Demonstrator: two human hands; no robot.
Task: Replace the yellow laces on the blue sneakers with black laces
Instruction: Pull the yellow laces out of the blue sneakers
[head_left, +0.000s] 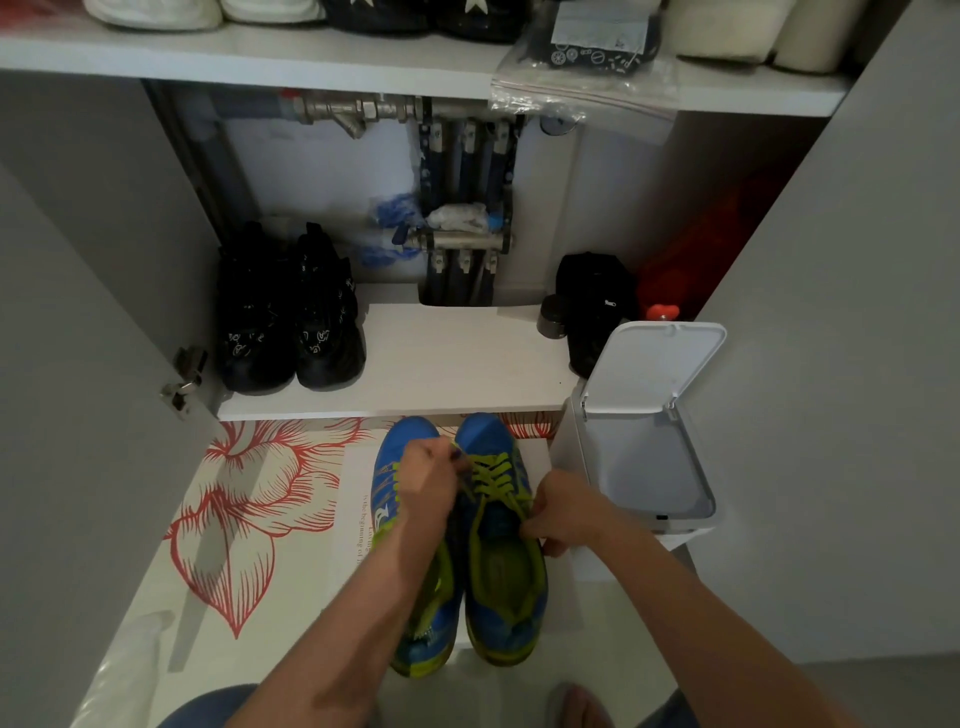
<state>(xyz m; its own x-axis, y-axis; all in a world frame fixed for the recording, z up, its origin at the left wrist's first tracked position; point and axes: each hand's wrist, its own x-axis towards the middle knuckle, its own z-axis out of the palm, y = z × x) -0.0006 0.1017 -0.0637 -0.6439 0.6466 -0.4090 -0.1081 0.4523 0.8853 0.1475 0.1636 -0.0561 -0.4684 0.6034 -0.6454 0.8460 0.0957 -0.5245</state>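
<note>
The blue sneakers (470, 566) stand side by side on the floor, toes just short of the front edge of the cabinet's lower shelf (441, 358), on a white printed sheet (353, 519) that lies over a red-flowered mat (244, 509). The left hand (428, 483) reaches across from over the left sneaker (415, 613), its fingers curled and pinching the yellow laces (493, 475) at the crossings nearest the toe of the right sneaker (506, 577). The right hand (558, 512) has its fingers curled round that sneaker's outer rim by the top eyelets (a lace strand runs up to the thumb, but whether it is pinched too cannot be told). Room is tight on the right: a white bin (566, 441) stands just beside the right sneaker, its lid (654, 364) tipped up and leaning back toward the cabinet. To the left the mat lies open as far as the grey cabinet door (78, 415), with a clear plastic bag (119, 665) at the near left corner. On the lower shelf a pair of black shoes (288, 322) sits at the left end and a black bag (597, 306) at the right, with bare shelf between them under the pipe manifold (467, 208). The upper shelf (260, 57) juts out overhead.
</note>
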